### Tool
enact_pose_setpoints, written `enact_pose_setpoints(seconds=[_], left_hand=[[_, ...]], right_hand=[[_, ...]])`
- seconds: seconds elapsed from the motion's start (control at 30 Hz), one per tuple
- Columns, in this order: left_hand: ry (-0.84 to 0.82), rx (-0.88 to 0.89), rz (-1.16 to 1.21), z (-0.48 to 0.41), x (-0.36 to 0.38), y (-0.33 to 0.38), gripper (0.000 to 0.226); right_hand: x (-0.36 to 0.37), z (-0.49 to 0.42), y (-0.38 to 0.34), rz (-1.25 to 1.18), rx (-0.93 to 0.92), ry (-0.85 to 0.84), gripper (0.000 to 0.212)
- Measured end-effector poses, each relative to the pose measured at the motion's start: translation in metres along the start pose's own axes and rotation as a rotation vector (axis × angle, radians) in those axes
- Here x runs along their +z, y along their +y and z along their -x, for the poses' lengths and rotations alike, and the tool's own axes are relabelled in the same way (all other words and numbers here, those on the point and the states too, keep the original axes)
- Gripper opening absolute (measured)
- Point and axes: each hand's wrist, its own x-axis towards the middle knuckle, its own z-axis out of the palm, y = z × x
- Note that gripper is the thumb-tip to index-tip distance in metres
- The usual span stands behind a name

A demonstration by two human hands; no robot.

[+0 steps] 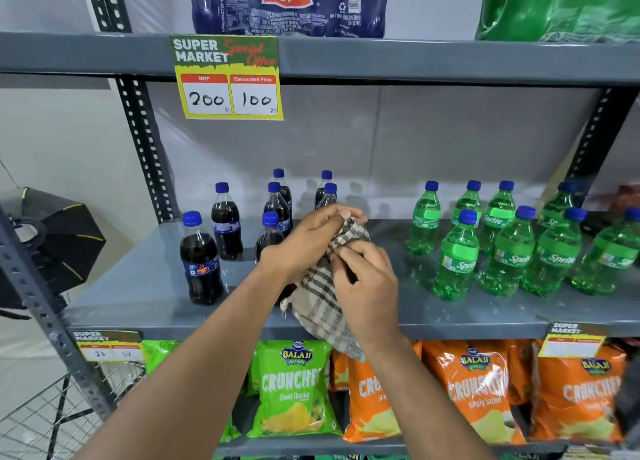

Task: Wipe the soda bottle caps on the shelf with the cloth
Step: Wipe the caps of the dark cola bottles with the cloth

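Several dark cola bottles with blue caps, one at the front left (201, 262), stand on the left of the grey shelf (145, 286). To the right stand several green Sprite bottles (457, 258), also blue-capped. A beige checked cloth (322, 296) hangs at the shelf's middle, held in both hands. My left hand (308, 241) grips its upper part. My right hand (367, 286) pinches it lower down. The cloth's top bunches over something; whether a bottle is under it stays hidden.
A price sign (228, 78) hangs from the shelf above, which carries Thums Up (291, 2) and Sprite packs. Chip bags (294, 387) fill the shelf below. A wire basket (52, 414) and a dark lamp hood (55, 237) sit at the left.
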Motion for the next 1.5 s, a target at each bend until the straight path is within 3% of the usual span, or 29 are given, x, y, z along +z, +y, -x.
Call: enact_pose_setpoints(seconds=[0.1, 0.3, 0.5, 0.73, 1.0, 1.2, 1.5], left_hand=[[0.008, 0.047, -0.062, 0.000, 0.000, 0.000, 0.031], [0.000, 0.056, -0.094, -0.001, 0.000, -0.002, 0.031], [-0.024, 0.046, -0.055, 0.000, -0.001, -0.001, 0.031], [-0.067, 0.007, 0.040, -0.003, -0.007, -0.001, 0.028], [-0.074, -0.005, 0.002, -0.004, -0.008, 0.000, 0.031], [-0.047, -0.003, -0.061, -0.005, -0.007, 0.000, 0.031], [0.010, 0.034, -0.064, -0.005, -0.005, -0.001, 0.027]], right_hand=[[0.003, 0.021, 0.010, 0.055, -0.047, -0.005, 0.006], [0.001, 0.068, 0.027, 0.111, -0.049, -0.171, 0.009], [0.005, 0.047, 0.018, 0.155, -0.138, -0.116, 0.004], [0.016, 0.019, 0.005, 0.231, -0.203, -0.083, 0.018], [0.015, 0.022, 0.010, 0.212, -0.251, -0.090, 0.010], [0.011, 0.067, 0.030, 0.164, -0.182, -0.294, 0.012], [-0.010, 0.067, 0.021, 0.052, -0.024, -0.132, 0.013]])
